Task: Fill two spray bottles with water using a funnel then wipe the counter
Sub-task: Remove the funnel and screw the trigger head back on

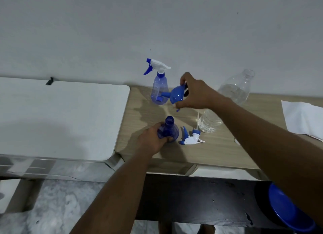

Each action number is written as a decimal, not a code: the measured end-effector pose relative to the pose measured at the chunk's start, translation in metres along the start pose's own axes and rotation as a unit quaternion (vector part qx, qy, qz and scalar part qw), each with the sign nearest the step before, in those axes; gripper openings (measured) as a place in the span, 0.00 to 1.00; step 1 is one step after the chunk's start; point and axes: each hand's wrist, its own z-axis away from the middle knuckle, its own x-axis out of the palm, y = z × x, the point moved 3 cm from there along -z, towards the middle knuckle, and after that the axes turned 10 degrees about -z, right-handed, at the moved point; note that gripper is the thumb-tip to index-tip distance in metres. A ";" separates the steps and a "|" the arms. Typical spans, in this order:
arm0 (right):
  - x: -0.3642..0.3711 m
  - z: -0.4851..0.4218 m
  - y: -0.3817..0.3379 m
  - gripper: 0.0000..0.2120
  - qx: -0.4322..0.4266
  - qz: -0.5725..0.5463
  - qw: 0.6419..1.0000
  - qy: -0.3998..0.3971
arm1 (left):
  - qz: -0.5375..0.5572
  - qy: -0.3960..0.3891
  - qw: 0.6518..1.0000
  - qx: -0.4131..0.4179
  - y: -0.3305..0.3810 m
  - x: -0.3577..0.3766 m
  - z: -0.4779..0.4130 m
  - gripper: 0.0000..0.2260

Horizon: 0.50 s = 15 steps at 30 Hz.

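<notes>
My left hand (152, 140) grips a blue spray bottle (168, 129) that stands uncapped on the wooden counter (218, 146). Its white and blue spray head (191, 137) lies on the counter just right of it. My right hand (195, 93) holds a blue funnel (174, 94) in the air, spout pointing left, above and behind the open bottle. A second spray bottle (159, 86) with its trigger head on stands at the back by the wall. A clear water bottle (209, 122) stands under my right forearm.
Another clear plastic bottle (236, 90) stands at the back right. A white paper towel (304, 118) lies at the counter's right end. A white tabletop (61, 120) adjoins the counter on the left. A wet patch (145, 107) darkens the wood. A blue round object (286, 211) sits low right.
</notes>
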 end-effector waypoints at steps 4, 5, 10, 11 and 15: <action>0.050 0.009 0.048 0.35 0.073 -0.114 0.986 0.099 | 0.018 0.012 1.000 0.011 -0.006 -0.002 0.002 0.33; 0.061 0.010 0.057 0.35 0.090 -0.124 0.981 0.118 | 0.014 0.013 1.000 0.011 -0.008 -0.003 0.002 0.33; 0.099 0.007 0.088 0.32 0.150 -0.098 0.975 0.131 | 0.000 0.018 1.000 0.014 -0.015 -0.003 0.005 0.34; 0.104 0.005 0.094 0.31 0.158 -0.080 0.976 0.123 | -0.001 0.021 1.000 0.016 -0.015 -0.003 0.006 0.34; 0.117 0.001 0.115 0.29 0.188 0.014 0.979 0.080 | -0.011 0.026 1.000 0.013 -0.017 -0.002 0.006 0.35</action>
